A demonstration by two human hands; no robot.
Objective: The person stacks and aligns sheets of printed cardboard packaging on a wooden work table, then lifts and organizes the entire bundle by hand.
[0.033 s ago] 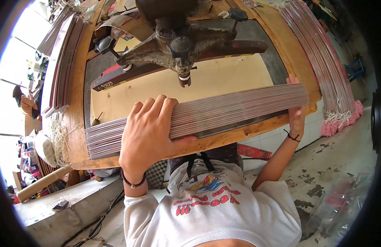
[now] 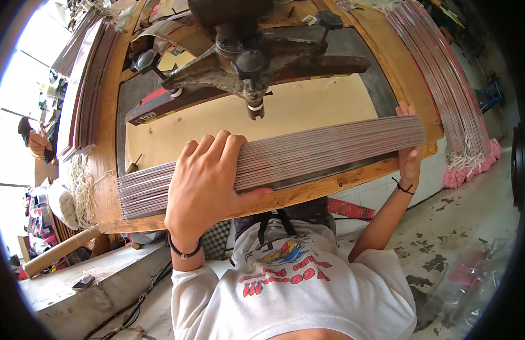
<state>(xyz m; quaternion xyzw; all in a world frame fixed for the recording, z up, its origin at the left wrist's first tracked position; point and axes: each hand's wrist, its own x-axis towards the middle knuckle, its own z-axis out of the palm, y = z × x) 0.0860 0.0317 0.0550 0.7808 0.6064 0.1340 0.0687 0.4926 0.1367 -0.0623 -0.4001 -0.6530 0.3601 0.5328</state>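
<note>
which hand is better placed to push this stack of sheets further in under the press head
Left, probably. The left hand lies spread over the stack of sheets near its middle, thumb hooked on the near edge, almost in line with the press head. The right hand only grips the stack's far right end.

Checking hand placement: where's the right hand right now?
In the head view, the right hand is at the right, gripping the right end of the long stack of sheets at the wooden table's front edge, beside the fringed piles.
</note>
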